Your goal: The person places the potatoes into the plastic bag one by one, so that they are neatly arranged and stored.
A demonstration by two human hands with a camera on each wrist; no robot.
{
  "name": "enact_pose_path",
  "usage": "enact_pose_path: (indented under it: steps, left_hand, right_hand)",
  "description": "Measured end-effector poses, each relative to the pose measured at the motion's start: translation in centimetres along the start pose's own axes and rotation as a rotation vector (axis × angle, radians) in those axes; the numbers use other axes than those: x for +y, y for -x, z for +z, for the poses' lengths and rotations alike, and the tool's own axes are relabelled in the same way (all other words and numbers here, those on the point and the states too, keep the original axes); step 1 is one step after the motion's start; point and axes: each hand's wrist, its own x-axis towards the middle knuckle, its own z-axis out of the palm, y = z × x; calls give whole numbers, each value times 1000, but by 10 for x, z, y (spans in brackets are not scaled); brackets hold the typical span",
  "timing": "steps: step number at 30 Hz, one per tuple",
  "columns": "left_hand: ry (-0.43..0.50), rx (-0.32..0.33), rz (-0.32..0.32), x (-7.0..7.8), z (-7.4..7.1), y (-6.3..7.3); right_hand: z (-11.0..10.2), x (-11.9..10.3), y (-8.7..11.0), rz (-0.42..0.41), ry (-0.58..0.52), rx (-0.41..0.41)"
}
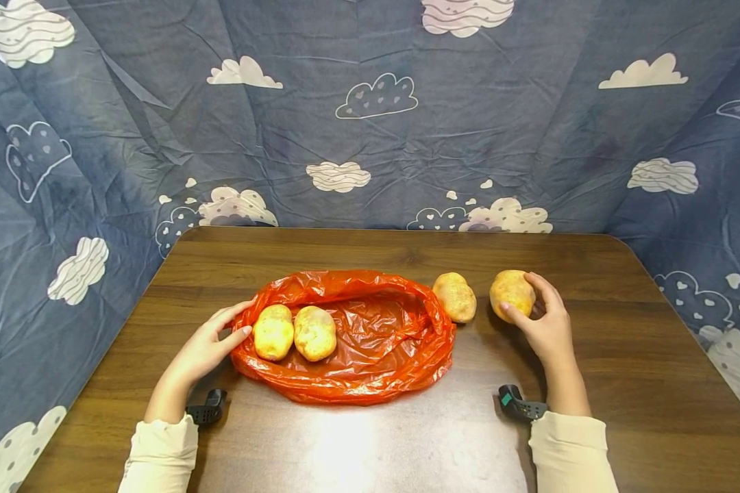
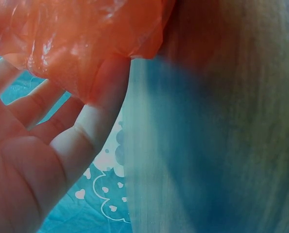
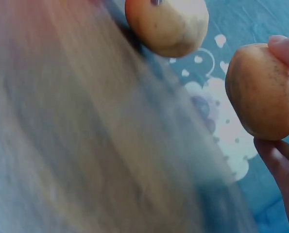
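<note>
Behind and on both sides of the workspace hangs a blue-grey cloth (image 1: 321, 41), creased and printed with white and outlined clouds. In front of it stands one brown wood-grain surface (image 1: 623, 329), its far corners rounded, a bright patch of reflected light on its near part.

One red plastic bag (image 1: 370, 392) lies on the surface left of centre, spread wide, its mouth facing up and its rim crumpled into a long oval. Two cream sleeves (image 1: 160, 452) reach in from the near edge, one on each side.

There are two hands. The left hand (image 1: 206, 342) pinches the left end of the bag's rim, with the thumb on the inner side and the fingers outside. The right hand (image 1: 549, 325) grips the rightmost potato (image 1: 510, 296) between thumb and fingers, well apart from the bag; whether that potato rests on the surface is unclear.

Potatoes number four in all. Two potatoes in the bag (image 1: 316, 334) sit side by side at its left end, near the left thumb. One loose potato (image 1: 455, 298) lies at the bag's right end, between the bag and the gripped one.

Two small black devices (image 1: 524, 407) show, one at each wrist.
</note>
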Motion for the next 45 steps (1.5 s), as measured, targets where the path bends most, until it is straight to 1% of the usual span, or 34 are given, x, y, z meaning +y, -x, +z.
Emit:
enact_pose_path:
  steps: [2,5,9,10,17,20,27,35,40,45]
  left_hand:
    - [-2,1,3,-1,0,0]
    - [-5,1,2,-1,0,0]
    - [-8,-2,-5,0,0,0]
    - [-9,-2,-6,0,0,0]
    - [-9,-3,0,0,-1,0]
    - [-5,-2,3,0,-1,0]
    - [-2,0,11,1,0,0]
    - [-5,-2,2,1,0,0]
    - [-5,-2,-3,1,0,0]
    - [-11,-4,-6,0,0,-1]
  right_hand:
    - [1,-14,2,-11,-13,-6]
    - [3,-21,1,-35,-17,-9]
    - [7,-14,-2,-89,-20,-15]
    - [8,-17,-2,-100,-29,-19]
    - [13,-57,6,-178,-73,-38]
    - [17,-68,8,-217,-77,-45]
    - [25,-83,11,-283,-116,-84]
    - [36,-97,15,-382,-183,-147]
    - [46,-104,20,-402,-229,-194]
    - [55,-110,26,-389,-251,-241]
